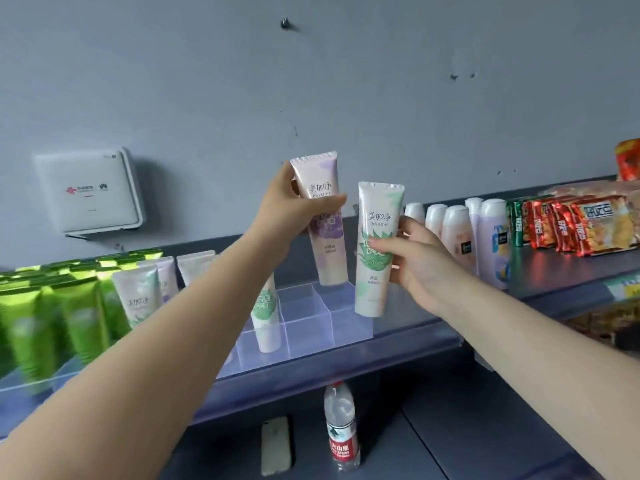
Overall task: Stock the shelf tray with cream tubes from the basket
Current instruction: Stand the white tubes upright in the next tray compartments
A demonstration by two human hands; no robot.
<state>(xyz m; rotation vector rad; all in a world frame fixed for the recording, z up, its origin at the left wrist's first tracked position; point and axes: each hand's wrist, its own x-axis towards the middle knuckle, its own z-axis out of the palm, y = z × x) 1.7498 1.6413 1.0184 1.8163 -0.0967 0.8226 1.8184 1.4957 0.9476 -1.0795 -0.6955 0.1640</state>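
1. While both hands hold tubes above the shelf, the step in hand looks like setting each one into a free cell of the clear tray [304, 320]. The left hand [294, 209] grips a purple-flower cream tube [323, 220] about its upper half, thumb across the front, cap end down. The right hand [415, 258] pinches a green-leaf cream tube [375, 247] at mid-body, also cap down.
2. The purple tube hangs over the tray's back row, at about 12 o'clock from the tray's middle; the green tube hangs over its right end, near 2 o'clock. Neither can be seen to rest in the tray yet.
3. A standing green-leaf tube [266, 317] already fills a cell at 9 o'clock of the empty cells, and more tubes [138, 299] stand further left, beside bright green tubes [31, 327].
4. To do it well, I would lower one tube at a time, keeping it upright and cap down like its neighbours, with the printed face toward the aisle.
5. The dividers are transparent and hard to read, so aim the cap inside a cell's walls before letting go; a cap landing on a divider would likely tip the tube.
6. The white-capped bottles [457, 230] stand just beside the right hand at 3 o'clock; keep the wrist clear of them.
7. The basket is not in view.
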